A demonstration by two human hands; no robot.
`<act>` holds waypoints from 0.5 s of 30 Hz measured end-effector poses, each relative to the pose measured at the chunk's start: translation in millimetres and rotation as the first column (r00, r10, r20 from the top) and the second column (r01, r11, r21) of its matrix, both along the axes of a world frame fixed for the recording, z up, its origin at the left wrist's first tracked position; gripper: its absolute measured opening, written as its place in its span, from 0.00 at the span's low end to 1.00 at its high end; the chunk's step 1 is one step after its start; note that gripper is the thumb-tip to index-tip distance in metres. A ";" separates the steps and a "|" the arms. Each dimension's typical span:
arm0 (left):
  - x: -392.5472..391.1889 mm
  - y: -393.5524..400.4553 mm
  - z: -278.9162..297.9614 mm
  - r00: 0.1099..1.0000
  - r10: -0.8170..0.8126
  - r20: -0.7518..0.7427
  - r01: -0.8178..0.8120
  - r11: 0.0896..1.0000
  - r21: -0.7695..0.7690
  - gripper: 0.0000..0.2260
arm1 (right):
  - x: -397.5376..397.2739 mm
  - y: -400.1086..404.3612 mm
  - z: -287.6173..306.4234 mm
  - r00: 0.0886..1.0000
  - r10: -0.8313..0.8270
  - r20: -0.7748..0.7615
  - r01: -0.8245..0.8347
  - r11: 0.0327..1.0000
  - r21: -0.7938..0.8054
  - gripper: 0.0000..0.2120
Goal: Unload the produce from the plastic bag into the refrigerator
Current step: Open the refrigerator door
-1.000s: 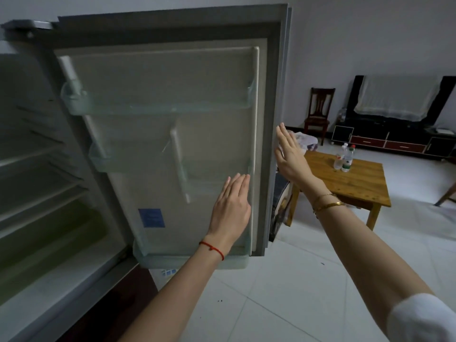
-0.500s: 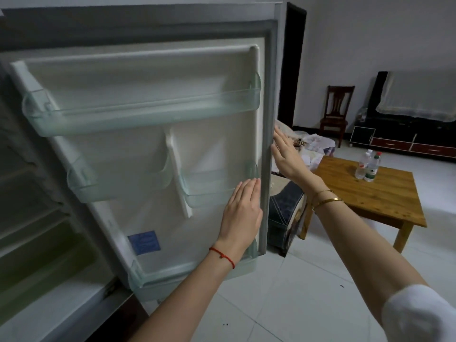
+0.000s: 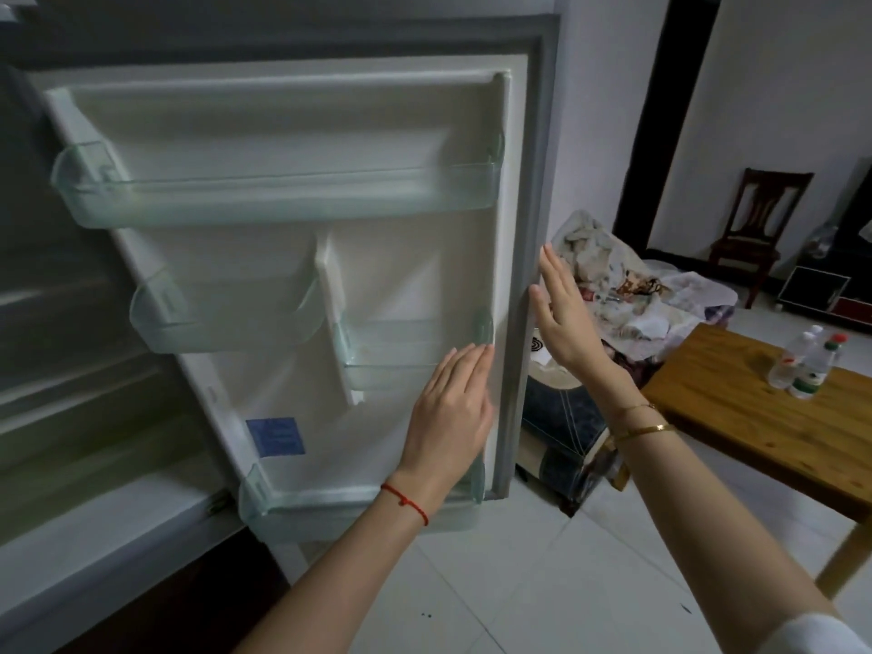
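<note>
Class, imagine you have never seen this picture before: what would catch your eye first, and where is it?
The open refrigerator door fills the left and centre, its clear shelves bare. Two hands meet it: the left hand flat on the inner panel, the right hand at the door's edge. A wooden table with water bottles stands right.

The refrigerator door (image 3: 292, 257) has swung further round and now fills much more of the view, its inner face turned more squarely toward the camera, so less of the dim refrigerator interior (image 3: 71, 370) shows at the left than a second ago. The left hand (image 3: 450, 417), flat on the inner panel before, now lies closer to the door's free edge, fingertips by the small right-hand door bin (image 3: 406, 351). The right hand (image 3: 564, 318), which stood clear of the door a second ago, now has its straight fingers at the door's outer edge. The wooden counter (image 3: 764, 417) sits further right in the view.
</note>
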State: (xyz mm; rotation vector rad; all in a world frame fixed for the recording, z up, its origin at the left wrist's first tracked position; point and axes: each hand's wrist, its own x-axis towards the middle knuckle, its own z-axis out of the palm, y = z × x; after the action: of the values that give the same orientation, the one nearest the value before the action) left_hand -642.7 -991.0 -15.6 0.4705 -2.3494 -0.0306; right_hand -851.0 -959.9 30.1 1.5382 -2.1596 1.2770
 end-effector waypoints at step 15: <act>33.7 35.6 6.1 0.974 0.227 0.026 -0.228 0.972 0.055 0.27 | 30.7 38.7 10.1 0.989 0.134 -0.059 -0.142 0.975 -0.168 0.27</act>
State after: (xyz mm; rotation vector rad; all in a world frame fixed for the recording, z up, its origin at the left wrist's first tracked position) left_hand -609.0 -955.4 -9.5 0.7690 -2.3041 0.0137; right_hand -820.2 -921.2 40.2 1.6533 -1.8873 1.4133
